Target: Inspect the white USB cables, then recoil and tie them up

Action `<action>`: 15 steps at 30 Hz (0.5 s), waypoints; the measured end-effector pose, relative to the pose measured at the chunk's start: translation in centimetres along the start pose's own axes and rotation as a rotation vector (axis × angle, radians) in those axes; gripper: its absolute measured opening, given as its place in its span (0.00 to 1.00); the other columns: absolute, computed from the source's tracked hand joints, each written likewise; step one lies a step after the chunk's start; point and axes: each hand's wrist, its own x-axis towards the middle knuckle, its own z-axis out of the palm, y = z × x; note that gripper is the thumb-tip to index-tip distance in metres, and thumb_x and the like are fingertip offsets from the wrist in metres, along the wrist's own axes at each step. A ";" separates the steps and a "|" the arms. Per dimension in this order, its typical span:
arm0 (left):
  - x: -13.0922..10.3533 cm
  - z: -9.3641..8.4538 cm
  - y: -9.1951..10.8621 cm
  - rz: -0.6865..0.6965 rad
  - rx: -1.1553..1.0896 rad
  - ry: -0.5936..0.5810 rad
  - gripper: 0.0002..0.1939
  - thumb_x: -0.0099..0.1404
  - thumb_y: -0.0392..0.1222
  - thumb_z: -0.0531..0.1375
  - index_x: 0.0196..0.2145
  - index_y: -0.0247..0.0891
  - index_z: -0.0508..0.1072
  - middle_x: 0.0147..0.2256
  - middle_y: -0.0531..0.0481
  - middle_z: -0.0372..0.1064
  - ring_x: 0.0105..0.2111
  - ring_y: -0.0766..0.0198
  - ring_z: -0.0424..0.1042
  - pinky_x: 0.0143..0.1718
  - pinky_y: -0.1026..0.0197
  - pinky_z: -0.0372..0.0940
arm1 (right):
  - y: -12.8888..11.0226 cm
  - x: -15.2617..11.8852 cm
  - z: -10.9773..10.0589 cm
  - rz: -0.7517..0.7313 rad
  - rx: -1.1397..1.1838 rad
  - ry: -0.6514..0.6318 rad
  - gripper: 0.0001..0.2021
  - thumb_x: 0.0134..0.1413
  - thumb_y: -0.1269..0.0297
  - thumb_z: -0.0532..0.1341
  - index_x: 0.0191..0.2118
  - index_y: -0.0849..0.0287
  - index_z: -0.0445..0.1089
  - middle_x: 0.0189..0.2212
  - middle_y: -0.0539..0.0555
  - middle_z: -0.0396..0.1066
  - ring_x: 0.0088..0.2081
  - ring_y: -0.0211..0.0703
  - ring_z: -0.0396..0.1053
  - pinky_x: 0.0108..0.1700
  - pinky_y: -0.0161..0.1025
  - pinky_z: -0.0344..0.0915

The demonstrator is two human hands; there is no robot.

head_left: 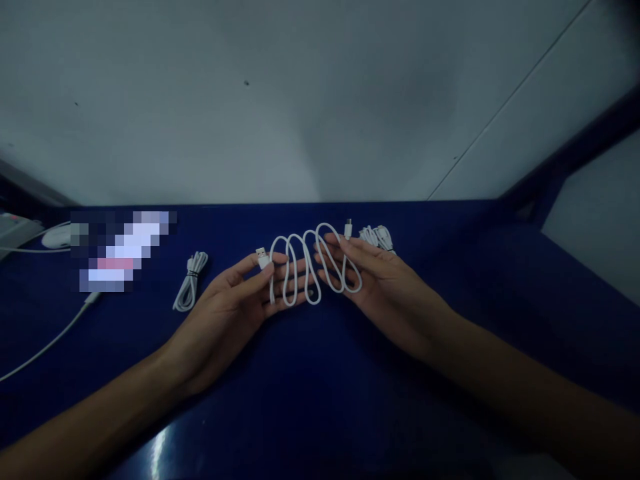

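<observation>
While a thin white lead (45, 343) trails across the near left of the blue desk (320, 400), a bundled white cable (190, 280) lies farther in, just left of the hands. The left hand (227, 310) pinches the USB plug (262, 257) of a loose white cable (307, 267) between thumb and forefinger, its other fingers spread flat. That cable snakes in loops across both hands at the desk's middle. The right hand (385, 287) lies open, palm up, beneath the loops. Another coiled cable (379, 235) rests just beyond it, far right.
</observation>
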 end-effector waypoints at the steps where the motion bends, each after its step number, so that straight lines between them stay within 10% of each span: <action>1: 0.0 -0.1 0.0 0.000 -0.002 0.000 0.07 0.80 0.37 0.62 0.49 0.36 0.81 0.61 0.34 0.79 0.63 0.42 0.77 0.65 0.44 0.72 | 0.0 0.0 -0.1 -0.002 -0.004 -0.004 0.04 0.70 0.60 0.71 0.43 0.51 0.85 0.56 0.52 0.80 0.61 0.48 0.75 0.71 0.48 0.66; 15: -0.1 0.2 0.2 0.035 -0.026 0.042 0.08 0.81 0.36 0.60 0.43 0.37 0.79 0.60 0.38 0.79 0.65 0.44 0.75 0.67 0.44 0.71 | -0.1 -0.1 0.4 -0.008 0.029 0.046 0.04 0.71 0.62 0.70 0.41 0.52 0.83 0.51 0.53 0.80 0.59 0.48 0.76 0.69 0.47 0.69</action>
